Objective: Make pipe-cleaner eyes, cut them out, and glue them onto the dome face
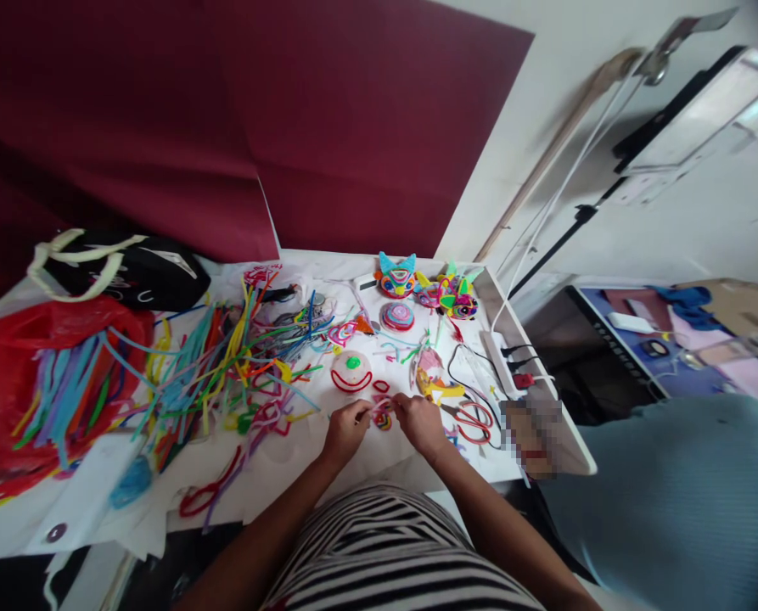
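Observation:
Both my hands meet at the near edge of a white table point(379, 458). My left hand point(345, 431) and my right hand point(420, 422) are closed in a pinch on a small multicoloured pipe-cleaner piece point(382, 417) held between them. Just beyond it lies a white round face with a red smile and green nose point(351, 372). Red-handled scissors point(474, 420) lie right of my right hand. Finished colourful pipe-cleaner figures point(396, 277) point(455, 297) stand at the table's far side.
A big heap of loose coloured pipe cleaners point(226, 356) covers the table's left half. A red plastic bag point(28, 373) with more pipe cleaners and a black bag point(124, 271) sit at far left. A white power strip point(509, 361) runs along the right edge.

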`<state>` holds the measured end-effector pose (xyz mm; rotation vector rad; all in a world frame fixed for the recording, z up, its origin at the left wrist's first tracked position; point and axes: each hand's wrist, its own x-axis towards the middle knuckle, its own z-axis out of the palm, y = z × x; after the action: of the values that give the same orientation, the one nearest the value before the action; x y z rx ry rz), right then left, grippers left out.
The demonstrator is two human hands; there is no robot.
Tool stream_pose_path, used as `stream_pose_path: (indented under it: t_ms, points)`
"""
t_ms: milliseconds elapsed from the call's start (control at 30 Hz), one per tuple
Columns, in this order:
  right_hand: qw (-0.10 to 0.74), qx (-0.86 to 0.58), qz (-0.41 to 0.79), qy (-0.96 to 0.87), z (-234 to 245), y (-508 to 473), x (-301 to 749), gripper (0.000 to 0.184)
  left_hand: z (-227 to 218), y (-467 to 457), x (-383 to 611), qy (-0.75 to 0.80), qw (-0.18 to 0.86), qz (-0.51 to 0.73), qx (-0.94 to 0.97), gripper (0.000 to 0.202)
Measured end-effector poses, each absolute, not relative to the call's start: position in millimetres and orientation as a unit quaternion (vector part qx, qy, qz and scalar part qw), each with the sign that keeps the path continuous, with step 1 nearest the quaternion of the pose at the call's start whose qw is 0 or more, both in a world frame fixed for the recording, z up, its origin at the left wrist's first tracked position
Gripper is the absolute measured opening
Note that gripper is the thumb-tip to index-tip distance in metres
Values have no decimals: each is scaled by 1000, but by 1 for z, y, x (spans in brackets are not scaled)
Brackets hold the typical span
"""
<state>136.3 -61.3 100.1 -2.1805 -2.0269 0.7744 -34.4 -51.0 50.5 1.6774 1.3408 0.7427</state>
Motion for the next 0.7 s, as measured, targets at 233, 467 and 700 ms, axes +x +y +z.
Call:
stream_pose_path:
  t_ms: [233, 467, 700]
  points:
    - [18, -687, 221, -692, 106, -52, 149, 26, 56, -47, -25, 539, 414, 311, 664, 22]
    - [28, -711, 206, -672, 97, -10, 168, 30, 61, -50, -20, 562, 415, 321, 640, 33]
    - [18, -736, 184, -652, 77, 30, 171, 31, 59, -64, -32, 563, 439, 297, 633, 28]
